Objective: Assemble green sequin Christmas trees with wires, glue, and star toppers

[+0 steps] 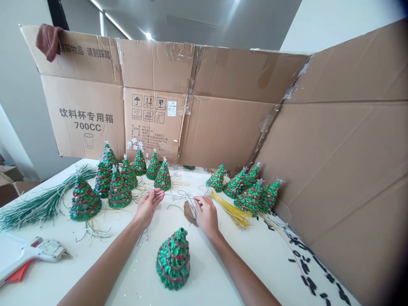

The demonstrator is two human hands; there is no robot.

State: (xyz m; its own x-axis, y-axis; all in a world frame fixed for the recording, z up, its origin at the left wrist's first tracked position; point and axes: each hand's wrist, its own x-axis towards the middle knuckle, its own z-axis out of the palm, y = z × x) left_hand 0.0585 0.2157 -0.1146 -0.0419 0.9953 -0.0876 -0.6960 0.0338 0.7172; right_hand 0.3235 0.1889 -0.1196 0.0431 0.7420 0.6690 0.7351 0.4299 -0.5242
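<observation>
A thin dark wire (178,195) stretches between my two hands above the white table (223,263). My left hand (148,209) pinches its left end between closed fingers. On the other side, the fingertips of my right hand (207,216) are closed on the wire, with loose curled strands around them. A small brown piece (189,212) lies beside my right hand. Nearest to me, between my forearms, a green tinsel Christmas tree (174,261) with red garland stands upright and bears no star on its tip.
Several finished-looking little trees (117,189) stand at the left back; more trees (250,195) lean together at the right. A green wire bundle (44,199), a yellow wire bundle (234,210) and a glue gun (36,255) lie around. Cardboard walls (223,127) enclose the back and right.
</observation>
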